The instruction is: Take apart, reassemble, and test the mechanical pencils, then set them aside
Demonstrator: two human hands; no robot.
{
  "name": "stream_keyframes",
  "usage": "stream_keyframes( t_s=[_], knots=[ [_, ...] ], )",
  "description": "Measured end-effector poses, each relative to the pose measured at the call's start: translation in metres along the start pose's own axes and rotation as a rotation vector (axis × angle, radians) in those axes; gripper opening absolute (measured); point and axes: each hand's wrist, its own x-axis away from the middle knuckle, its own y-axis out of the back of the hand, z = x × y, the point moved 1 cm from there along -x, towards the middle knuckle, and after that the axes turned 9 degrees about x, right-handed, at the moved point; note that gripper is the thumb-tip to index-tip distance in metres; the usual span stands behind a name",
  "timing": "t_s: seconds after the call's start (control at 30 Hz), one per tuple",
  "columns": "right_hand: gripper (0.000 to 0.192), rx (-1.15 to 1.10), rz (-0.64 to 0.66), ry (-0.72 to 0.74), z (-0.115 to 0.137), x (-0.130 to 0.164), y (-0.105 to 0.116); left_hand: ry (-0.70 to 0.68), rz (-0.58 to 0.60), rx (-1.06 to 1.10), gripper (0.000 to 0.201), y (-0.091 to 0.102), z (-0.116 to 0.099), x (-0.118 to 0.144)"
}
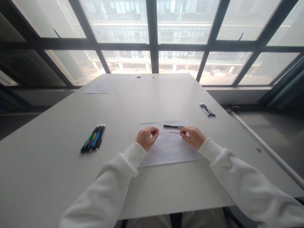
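Note:
In the head view, a white sheet of paper [171, 150] lies on the table under both hands. My right hand [193, 136] pinches a pen refill [174, 132], a thin dark rod that points left toward the other hand. My left hand [146, 138] is closed in a pinch over the sheet's left part. A tiny pale bit shows at its fingertips, too small to name. Just beyond the refill a black pen [169, 126] rests on the paper, its right end close to my right hand.
Several pens with black, green, yellow and blue parts [93, 138] lie bundled at the left. More pens [207, 110] lie near the right edge. Other paper sheets [99, 87] are at the far left of the white table [152, 104]. A small dark mark or scrap [258, 150] is at the right.

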Motion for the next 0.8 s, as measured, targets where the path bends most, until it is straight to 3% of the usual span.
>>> stream_keyframes(
  t_s=[0.33,0.8],
  knots=[
    [0.012,-0.144,-0.1,0.165,0.01,0.001,0.003,-0.071,0.007,0.026,0.016,-0.002,-0.001,0.002],
    [0.012,-0.149,-0.082,0.2,0.017,0.0,0.003,-0.158,0.066,-0.073,0.014,-0.006,-0.005,0.002]
  ],
)
